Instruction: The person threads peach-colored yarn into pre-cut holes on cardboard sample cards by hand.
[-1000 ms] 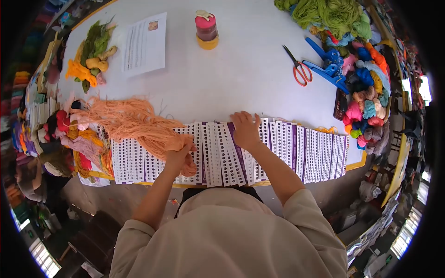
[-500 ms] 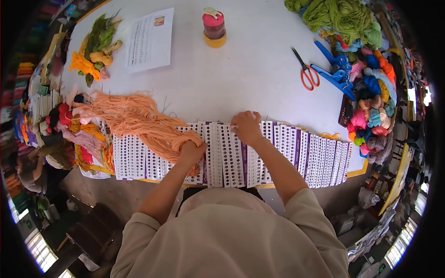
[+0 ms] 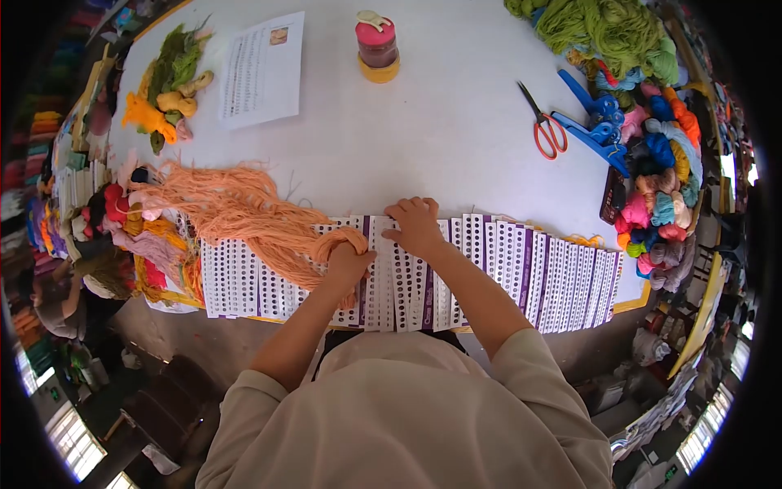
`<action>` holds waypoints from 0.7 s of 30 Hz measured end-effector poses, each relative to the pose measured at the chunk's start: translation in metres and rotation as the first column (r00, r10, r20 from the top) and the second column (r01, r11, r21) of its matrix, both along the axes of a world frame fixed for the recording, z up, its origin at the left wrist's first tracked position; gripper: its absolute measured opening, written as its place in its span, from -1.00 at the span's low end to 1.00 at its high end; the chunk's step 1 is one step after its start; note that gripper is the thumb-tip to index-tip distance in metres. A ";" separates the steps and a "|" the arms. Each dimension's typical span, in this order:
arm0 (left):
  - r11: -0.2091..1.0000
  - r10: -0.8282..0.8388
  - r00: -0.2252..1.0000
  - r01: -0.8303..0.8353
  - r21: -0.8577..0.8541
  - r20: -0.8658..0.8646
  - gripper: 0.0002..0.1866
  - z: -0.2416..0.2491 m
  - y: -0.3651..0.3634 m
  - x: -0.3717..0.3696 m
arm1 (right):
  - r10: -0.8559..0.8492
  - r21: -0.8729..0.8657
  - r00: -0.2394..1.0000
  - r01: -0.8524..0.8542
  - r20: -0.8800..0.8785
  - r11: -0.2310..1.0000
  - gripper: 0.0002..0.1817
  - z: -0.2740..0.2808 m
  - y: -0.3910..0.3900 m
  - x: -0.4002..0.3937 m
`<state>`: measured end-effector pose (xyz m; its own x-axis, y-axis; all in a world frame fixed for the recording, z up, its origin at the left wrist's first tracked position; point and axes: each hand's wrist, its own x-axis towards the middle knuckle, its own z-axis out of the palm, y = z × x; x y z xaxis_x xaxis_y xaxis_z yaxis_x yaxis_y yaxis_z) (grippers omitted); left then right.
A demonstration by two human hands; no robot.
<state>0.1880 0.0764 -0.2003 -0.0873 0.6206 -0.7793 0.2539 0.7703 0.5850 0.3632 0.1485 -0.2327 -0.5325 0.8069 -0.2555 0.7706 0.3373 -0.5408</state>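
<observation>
With the left hand point(image 3: 349, 259) clamped on the loose peach-orange yarn hank point(image 3: 236, 210) and the right hand point(image 3: 415, 228) pressing spread fingers on the overlapping white-and-purple punched cards point(image 3: 407, 273), trailing strands could snag and drag the row askew.

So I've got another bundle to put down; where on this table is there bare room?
The widest bare patch is mid-table, between the printed sheet, the jar, the scissors and the row of punched cards. The left edge is crowded with orange yarn, the right edge with coloured skeins. Both hands, left and right, rest on the cards.
</observation>
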 end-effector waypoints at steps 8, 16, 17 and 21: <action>0.999 0.030 0.999 -0.031 0.030 0.023 -0.82 -0.010 0.000 -0.007 | -0.040 -0.005 0.994 0.040 0.102 0.999 -0.64 0.000 0.001 0.005; 0.982 0.113 0.988 -0.127 0.139 0.105 -0.74 0.068 0.019 -0.070 | -0.031 -0.030 0.990 0.036 0.138 0.999 -0.58 0.004 -0.007 -0.001; 0.954 0.094 0.982 -0.136 0.266 0.164 -0.70 0.078 0.020 -0.092 | -0.048 -0.037 0.989 0.054 0.142 0.998 -0.57 0.008 -0.007 -0.001; 0.743 0.127 0.928 -0.323 0.586 0.350 -0.60 0.177 0.014 -0.150 | -0.270 0.105 0.962 0.272 -0.039 0.956 -0.59 0.016 -0.017 -0.001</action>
<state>0.0376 0.0899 -0.0237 -0.1367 0.9619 -0.2368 -0.1215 0.2210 0.9677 0.3624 0.1317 -0.2172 -0.2949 0.9439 -0.1485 0.8286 0.1752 -0.5317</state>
